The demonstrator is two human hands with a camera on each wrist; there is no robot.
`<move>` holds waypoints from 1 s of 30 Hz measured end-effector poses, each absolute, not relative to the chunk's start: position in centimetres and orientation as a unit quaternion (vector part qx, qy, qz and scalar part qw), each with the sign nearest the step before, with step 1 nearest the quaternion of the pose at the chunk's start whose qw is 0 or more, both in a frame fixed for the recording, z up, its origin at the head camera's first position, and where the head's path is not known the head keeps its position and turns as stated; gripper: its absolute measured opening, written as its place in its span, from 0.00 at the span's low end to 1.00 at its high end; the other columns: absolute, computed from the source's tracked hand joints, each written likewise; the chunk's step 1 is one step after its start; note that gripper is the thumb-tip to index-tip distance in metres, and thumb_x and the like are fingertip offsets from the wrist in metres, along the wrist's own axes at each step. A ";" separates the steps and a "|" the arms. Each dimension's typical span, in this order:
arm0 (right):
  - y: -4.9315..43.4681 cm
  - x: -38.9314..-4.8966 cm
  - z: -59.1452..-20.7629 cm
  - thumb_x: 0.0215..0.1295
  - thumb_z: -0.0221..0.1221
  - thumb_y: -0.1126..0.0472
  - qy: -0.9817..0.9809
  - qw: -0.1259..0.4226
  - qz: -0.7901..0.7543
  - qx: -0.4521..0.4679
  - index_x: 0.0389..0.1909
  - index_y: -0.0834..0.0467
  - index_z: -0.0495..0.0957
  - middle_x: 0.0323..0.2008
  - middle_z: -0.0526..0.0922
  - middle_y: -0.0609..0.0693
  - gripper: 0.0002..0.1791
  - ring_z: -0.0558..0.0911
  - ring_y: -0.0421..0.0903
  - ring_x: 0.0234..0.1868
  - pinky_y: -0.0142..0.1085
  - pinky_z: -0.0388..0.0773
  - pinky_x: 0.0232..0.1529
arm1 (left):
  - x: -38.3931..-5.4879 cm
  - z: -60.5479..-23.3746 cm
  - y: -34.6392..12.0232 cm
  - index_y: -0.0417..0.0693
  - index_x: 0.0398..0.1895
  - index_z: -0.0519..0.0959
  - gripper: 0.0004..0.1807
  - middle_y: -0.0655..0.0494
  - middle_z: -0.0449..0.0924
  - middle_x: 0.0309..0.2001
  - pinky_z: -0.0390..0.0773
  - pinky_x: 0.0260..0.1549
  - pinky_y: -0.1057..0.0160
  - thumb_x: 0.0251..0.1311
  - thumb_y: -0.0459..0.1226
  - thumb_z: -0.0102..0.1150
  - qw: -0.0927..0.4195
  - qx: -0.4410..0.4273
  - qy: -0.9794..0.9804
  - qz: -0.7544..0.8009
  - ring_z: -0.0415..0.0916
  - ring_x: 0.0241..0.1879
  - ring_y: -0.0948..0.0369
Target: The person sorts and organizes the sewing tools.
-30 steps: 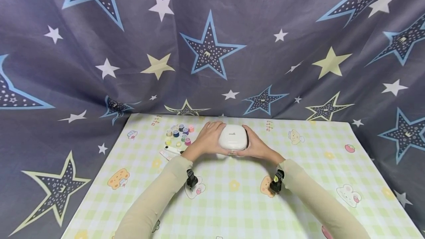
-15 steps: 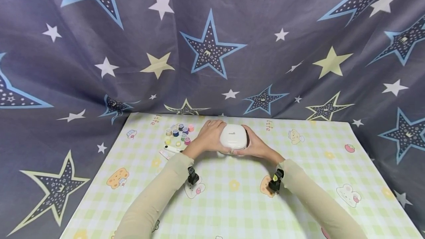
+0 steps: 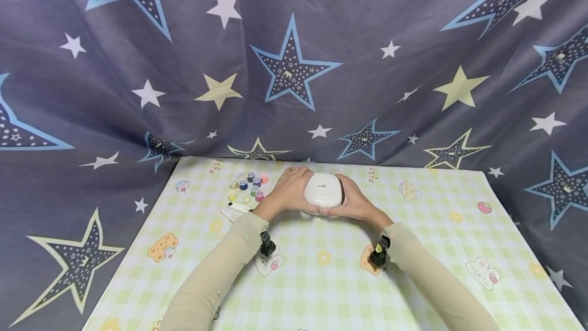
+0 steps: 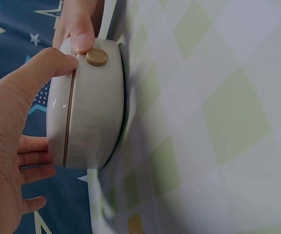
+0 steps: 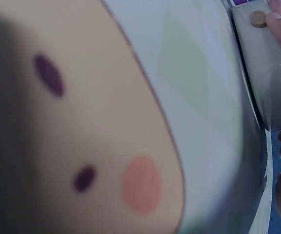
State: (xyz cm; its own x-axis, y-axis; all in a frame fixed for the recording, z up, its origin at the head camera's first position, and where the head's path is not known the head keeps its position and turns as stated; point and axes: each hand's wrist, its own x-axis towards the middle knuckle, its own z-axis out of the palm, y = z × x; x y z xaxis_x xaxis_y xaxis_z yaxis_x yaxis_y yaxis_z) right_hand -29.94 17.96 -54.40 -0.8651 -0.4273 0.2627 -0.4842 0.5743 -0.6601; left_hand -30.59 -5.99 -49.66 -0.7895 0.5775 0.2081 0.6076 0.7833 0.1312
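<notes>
The left hand (image 3: 290, 189) and right hand (image 3: 352, 201) gripped the white case (image 3: 323, 191) between them.
Both touched its front near the tan button (image 4: 97, 57); lopsided pressure there could have tipped it.

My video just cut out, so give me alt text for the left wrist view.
A rounded white case with a round tan button is held between the left hand and right hand, both thumbs near its seam. A green-checked tabletop fills the right of the picture, a dark star-patterned curtain the left.
</notes>
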 end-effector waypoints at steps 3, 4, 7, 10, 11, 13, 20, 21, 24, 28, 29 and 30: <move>18.2 -29.9 -54.1 0.35 0.80 0.39 -0.899 0.059 0.342 0.268 0.70 0.62 0.64 0.62 0.75 0.61 0.61 0.74 0.58 0.63 0.56 0.66 0.68 | -30.5 -49.6 -6.0 0.46 0.63 0.73 0.54 0.51 0.76 0.59 0.68 0.66 0.47 0.34 0.68 0.73 0.076 -0.316 -0.940 -0.100 0.74 0.60 0.52; 18.3 -29.9 -54.1 0.35 0.79 0.38 -0.903 0.064 0.327 0.271 0.70 0.63 0.64 0.64 0.74 0.62 0.62 0.72 0.59 0.66 0.57 0.63 0.71 | -30.5 -49.6 -6.0 0.45 0.64 0.73 0.55 0.51 0.76 0.59 0.68 0.66 0.47 0.34 0.68 0.74 0.074 -0.316 -0.940 -0.102 0.74 0.60 0.52; 18.5 -29.9 -53.8 0.38 0.76 0.34 -0.918 0.063 0.283 0.270 0.73 0.63 0.60 0.71 0.67 0.64 0.65 0.61 0.61 0.77 0.61 0.49 0.77 | -30.5 -49.4 -6.0 0.46 0.65 0.72 0.56 0.51 0.76 0.60 0.68 0.66 0.47 0.35 0.69 0.74 0.068 -0.312 -0.942 -0.099 0.73 0.61 0.51; 18.6 -29.9 -53.8 0.40 0.74 0.31 -0.927 0.059 0.250 0.272 0.74 0.62 0.59 0.73 0.65 0.63 0.64 0.55 0.60 0.80 0.61 0.44 0.78 | -30.5 -49.3 -6.0 0.47 0.65 0.72 0.56 0.51 0.75 0.61 0.67 0.67 0.48 0.34 0.69 0.73 0.064 -0.309 -0.945 -0.091 0.73 0.61 0.52; 18.6 -29.9 -53.7 0.41 0.73 0.30 -0.929 0.058 0.242 0.273 0.74 0.61 0.59 0.73 0.66 0.63 0.64 0.54 0.60 0.80 0.61 0.44 0.78 | -30.6 -49.3 -6.0 0.47 0.65 0.72 0.56 0.52 0.75 0.60 0.67 0.67 0.48 0.34 0.70 0.73 0.065 -0.309 -0.945 -0.088 0.73 0.61 0.52; 18.7 -29.9 -53.7 0.41 0.73 0.29 -0.930 0.058 0.235 0.276 0.73 0.61 0.60 0.72 0.67 0.62 0.64 0.55 0.61 0.80 0.61 0.44 0.78 | -30.6 -49.3 -5.9 0.47 0.65 0.73 0.56 0.52 0.76 0.60 0.67 0.67 0.48 0.34 0.70 0.73 0.066 -0.310 -0.945 -0.083 0.73 0.61 0.53; 18.8 -29.9 -53.9 0.42 0.73 0.29 -0.928 0.059 0.234 0.285 0.72 0.62 0.61 0.70 0.69 0.62 0.63 0.57 0.63 0.79 0.62 0.46 0.77 | -30.8 -49.2 -5.9 0.46 0.63 0.74 0.56 0.51 0.78 0.59 0.67 0.67 0.48 0.32 0.72 0.71 0.080 -0.322 -0.941 -0.068 0.74 0.62 0.53; 18.8 -29.9 -53.9 0.42 0.73 0.29 -0.926 0.058 0.238 0.286 0.72 0.62 0.61 0.70 0.69 0.62 0.63 0.57 0.63 0.79 0.63 0.46 0.77 | -30.8 -49.1 -5.9 0.45 0.62 0.75 0.56 0.51 0.79 0.58 0.67 0.67 0.48 0.31 0.71 0.71 0.082 -0.325 -0.940 -0.069 0.74 0.61 0.54; 18.8 -29.9 -54.0 0.41 0.74 0.31 -0.925 0.058 0.245 0.286 0.72 0.62 0.61 0.69 0.69 0.63 0.62 0.57 0.64 0.78 0.63 0.46 0.77 | -30.9 -49.1 -5.9 0.45 0.60 0.76 0.55 0.52 0.80 0.56 0.68 0.66 0.48 0.30 0.71 0.72 0.087 -0.332 -0.937 -0.073 0.75 0.60 0.54; 18.8 -30.0 -53.9 0.41 0.75 0.32 -0.924 0.055 0.249 0.284 0.72 0.62 0.61 0.70 0.69 0.63 0.63 0.56 0.63 0.79 0.61 0.46 0.78 | -31.1 -49.0 -5.8 0.45 0.59 0.76 0.54 0.52 0.81 0.55 0.69 0.65 0.48 0.29 0.70 0.72 0.091 -0.336 -0.935 -0.071 0.76 0.59 0.54; 18.8 -30.0 -53.9 0.40 0.75 0.32 -0.924 0.055 0.249 0.283 0.72 0.62 0.60 0.70 0.69 0.63 0.63 0.56 0.63 0.79 0.60 0.46 0.78 | -31.1 -49.0 -5.8 0.45 0.59 0.76 0.54 0.52 0.81 0.55 0.69 0.66 0.48 0.29 0.70 0.72 0.092 -0.336 -0.935 -0.067 0.76 0.59 0.54; 18.8 -30.0 -53.9 0.40 0.75 0.32 -0.925 0.055 0.249 0.283 0.72 0.63 0.60 0.70 0.68 0.63 0.63 0.56 0.63 0.79 0.60 0.46 0.78 | -31.1 -49.0 -5.8 0.44 0.59 0.76 0.54 0.52 0.80 0.56 0.69 0.66 0.48 0.29 0.71 0.72 0.094 -0.335 -0.935 -0.062 0.76 0.60 0.54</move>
State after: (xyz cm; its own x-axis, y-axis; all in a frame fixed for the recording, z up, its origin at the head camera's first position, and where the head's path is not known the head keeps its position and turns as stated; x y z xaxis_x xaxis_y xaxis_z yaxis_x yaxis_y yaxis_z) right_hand -30.03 18.81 -53.92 -0.8338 -0.4959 0.2424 -0.5506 0.7156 -0.4298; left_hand -31.12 -5.77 -49.00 -0.7576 0.6156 0.2168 0.6389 0.7674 0.0538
